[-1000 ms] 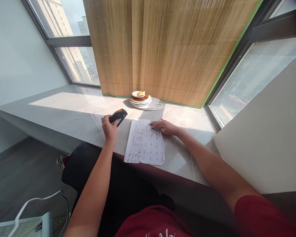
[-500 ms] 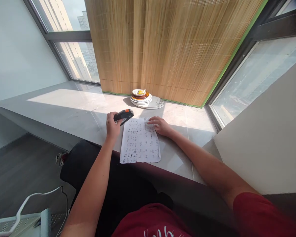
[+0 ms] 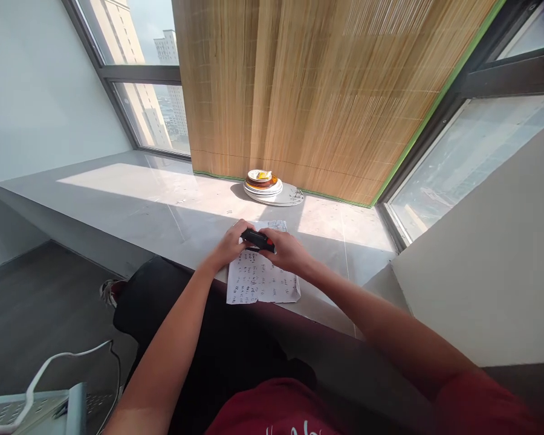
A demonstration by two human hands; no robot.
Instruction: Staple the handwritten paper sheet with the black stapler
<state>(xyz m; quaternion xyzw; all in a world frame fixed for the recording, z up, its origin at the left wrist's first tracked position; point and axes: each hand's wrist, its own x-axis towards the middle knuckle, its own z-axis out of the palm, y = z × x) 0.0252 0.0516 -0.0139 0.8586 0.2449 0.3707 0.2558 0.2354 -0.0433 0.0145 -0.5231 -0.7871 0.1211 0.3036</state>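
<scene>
Both hands hold a black stapler [image 3: 257, 238] with an orange-red part, just above a handwritten sheet of paper [image 3: 263, 284]. My left hand [image 3: 233, 241] is closed on the stapler's left end. Around its right end, by the orange-red part, the fingers of my right hand [image 3: 288, 249] are closed. The paper lies on the pale tiled ledge, with its lower edge near the ledge's front. Hands and stapler cover part of its upper half, while a strip of small print shows at the top.
Behind the paper stands a stack of plates [image 3: 263, 186] topped by something yellow. A bamboo blind [image 3: 326, 96] hangs behind the ledge [image 3: 131, 193], between windows. At lower left are a white cable [image 3: 49, 362] and a pale perforated object [image 3: 31, 408].
My left hand has brought the stapler rightward and down over the paper, turning it. My right hand has left the paper's top and now grips the stapler too. The view has shifted slightly.
</scene>
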